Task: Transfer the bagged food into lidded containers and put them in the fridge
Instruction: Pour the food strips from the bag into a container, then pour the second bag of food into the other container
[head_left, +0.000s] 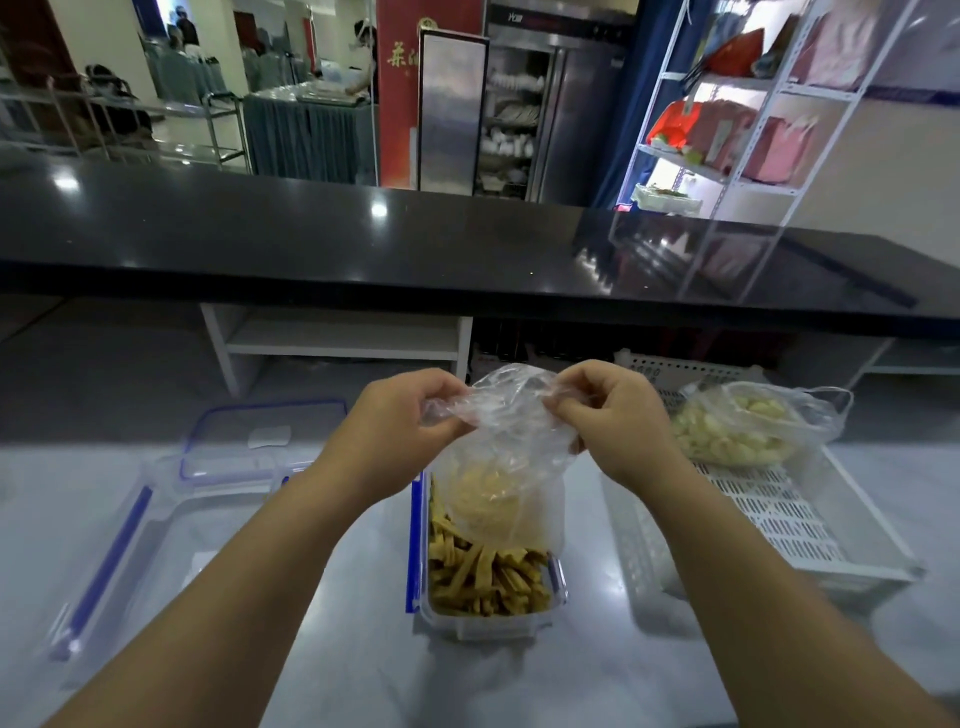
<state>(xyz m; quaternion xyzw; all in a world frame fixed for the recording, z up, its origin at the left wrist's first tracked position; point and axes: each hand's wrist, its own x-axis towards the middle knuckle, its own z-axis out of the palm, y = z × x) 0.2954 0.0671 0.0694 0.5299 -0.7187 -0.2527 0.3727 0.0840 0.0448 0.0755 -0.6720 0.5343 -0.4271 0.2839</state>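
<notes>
Plastic bag (501, 457), clear and thin, held up over the open container (483, 626) at centre of the pale worktop (363, 665); its lower end hangs down into the container's far half. Some yellowish food is left in the bottom of the bag. Left hand (400, 415) pinches the crumpled top edge of the bag on the left, fingers curled round the film. Right hand (610, 415) pinches the top edge on the right the same way, thumb and fingers closed on the plastic. Hands are near each other with the bag mouth bunched between them.

Container is clear with blue clips and holds yellow-brown strips (488, 577), filling the near half.

Left of it is a second clear container (130, 545), blue clip on its left side, nothing in it. A lid (260, 441) with a blue edge lies at its far end; touching or overlapping, cannot tell.

On the right is a white slotted basket (779, 519), with a second bag (743, 423) of pale chunks resting on its far part. A black shiny ledge (363, 244) runs across behind the worktop
</notes>
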